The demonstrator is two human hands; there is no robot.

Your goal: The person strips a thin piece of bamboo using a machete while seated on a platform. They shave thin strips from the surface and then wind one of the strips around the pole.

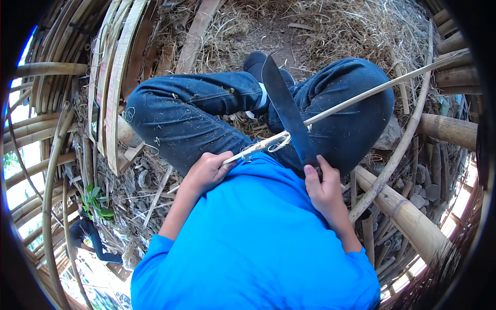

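R hand [323, 188] w/ grip closed round handle of dark machete [287, 111], blade pointing 12 o'clock. L hand [206, 173] pinches thin bamboo strip [361, 98] running toward 2 o'clock; blade crosses strip over the lap, curled shavings [268, 144] there.

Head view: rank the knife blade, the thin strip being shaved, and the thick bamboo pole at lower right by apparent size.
1. Thick bamboo pole, clearly bulkiest.
2. Knife blade, wide but short.
3. Thin strip, longest yet very slender.
Nearness to the camera makes the last two unsure.
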